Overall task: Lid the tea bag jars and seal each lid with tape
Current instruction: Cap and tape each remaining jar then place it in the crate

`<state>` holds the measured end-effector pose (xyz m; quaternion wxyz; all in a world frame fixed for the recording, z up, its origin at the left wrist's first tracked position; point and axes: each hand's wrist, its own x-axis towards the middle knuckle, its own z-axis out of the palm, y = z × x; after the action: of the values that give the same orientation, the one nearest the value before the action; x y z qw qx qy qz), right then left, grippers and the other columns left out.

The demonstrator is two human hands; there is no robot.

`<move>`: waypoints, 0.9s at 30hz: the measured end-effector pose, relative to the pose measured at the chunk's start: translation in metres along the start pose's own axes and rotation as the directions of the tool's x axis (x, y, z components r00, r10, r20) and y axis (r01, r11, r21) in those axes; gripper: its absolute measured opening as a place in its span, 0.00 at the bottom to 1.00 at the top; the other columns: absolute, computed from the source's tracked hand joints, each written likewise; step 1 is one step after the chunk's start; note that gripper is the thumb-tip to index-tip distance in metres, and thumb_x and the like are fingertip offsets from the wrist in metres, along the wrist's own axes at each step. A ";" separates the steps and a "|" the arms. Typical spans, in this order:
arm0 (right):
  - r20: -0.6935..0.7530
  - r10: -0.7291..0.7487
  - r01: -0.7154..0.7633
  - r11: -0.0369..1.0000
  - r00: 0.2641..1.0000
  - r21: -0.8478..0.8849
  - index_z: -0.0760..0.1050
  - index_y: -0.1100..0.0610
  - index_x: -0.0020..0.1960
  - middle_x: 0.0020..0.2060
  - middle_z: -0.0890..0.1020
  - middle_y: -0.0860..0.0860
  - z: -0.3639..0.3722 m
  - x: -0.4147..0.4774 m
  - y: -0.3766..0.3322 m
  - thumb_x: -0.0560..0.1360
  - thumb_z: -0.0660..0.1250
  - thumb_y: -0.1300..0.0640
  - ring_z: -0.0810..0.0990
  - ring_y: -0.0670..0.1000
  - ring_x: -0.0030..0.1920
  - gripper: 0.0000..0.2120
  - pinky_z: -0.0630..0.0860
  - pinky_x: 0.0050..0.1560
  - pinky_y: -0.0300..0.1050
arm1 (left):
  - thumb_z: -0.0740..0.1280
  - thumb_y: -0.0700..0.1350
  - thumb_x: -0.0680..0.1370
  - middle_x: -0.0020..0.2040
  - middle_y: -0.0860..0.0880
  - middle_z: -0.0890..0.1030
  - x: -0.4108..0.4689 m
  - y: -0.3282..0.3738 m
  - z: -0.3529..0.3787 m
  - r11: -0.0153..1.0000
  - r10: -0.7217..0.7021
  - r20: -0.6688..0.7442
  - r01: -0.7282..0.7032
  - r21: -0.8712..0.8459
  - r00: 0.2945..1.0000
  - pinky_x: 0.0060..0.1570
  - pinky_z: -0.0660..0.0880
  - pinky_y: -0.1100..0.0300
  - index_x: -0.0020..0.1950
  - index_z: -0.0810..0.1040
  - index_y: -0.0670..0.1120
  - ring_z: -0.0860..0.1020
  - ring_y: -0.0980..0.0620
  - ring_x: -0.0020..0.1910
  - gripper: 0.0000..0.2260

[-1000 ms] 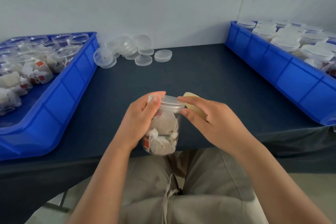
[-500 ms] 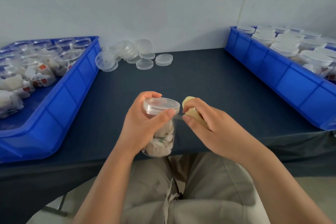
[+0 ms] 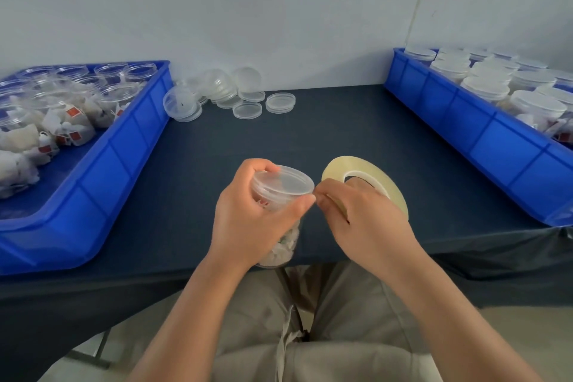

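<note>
Here the left hand point(image 3: 257, 220) is wrapped round the tea bag jar point(image 3: 281, 250), its clear lid point(image 3: 286, 181) on, over the front edge of the dark bench point(image 3: 341, 133), while the right hand point(image 3: 366, 220) grips the tape roll point(image 3: 389, 184), its fingertips just beside the left thumb at the lid rim
</note>
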<state>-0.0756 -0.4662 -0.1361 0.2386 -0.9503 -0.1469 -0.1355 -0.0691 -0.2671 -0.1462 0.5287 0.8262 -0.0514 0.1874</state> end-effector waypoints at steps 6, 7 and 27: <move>0.000 0.014 -0.014 1.000 1.000 -0.015 0.81 0.49 0.57 0.45 0.79 0.53 -0.005 0.011 0.040 0.86 0.58 0.47 0.78 0.57 0.46 0.14 0.75 0.45 0.55 | 0.80 0.65 0.65 0.50 0.56 0.85 -0.020 0.007 -0.014 0.957 0.038 0.167 0.012 -0.291 0.985 0.45 0.79 0.61 0.56 0.78 0.57 0.84 0.56 0.47 0.25; -0.090 0.075 -0.082 0.994 0.993 -0.077 0.82 0.54 0.56 0.46 0.81 0.57 -0.011 0.016 0.060 0.87 0.59 0.52 0.79 0.62 0.48 0.13 0.76 0.48 0.58 | 0.80 0.65 0.67 0.51 0.49 0.86 -0.026 0.007 -0.023 0.888 0.089 0.292 0.057 -0.457 0.952 0.44 0.80 0.56 0.59 0.78 0.53 0.84 0.49 0.47 0.28; 0.093 -0.125 0.143 0.962 0.988 -0.230 0.70 0.41 0.78 0.50 0.77 0.46 0.045 0.018 0.057 0.86 0.58 0.42 0.75 0.51 0.52 0.21 0.76 0.57 0.50 | 0.73 0.67 0.65 0.52 0.64 0.82 -0.007 -0.002 -0.010 0.935 -0.220 0.038 0.222 -0.278 0.975 0.41 0.80 0.65 0.56 0.80 0.64 0.84 0.59 0.49 0.21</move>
<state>-0.0310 -0.4886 -0.1922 0.1081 -0.9644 -0.2028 -0.1310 -0.0772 -0.2575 -0.1467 0.6579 0.7441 0.0143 0.1151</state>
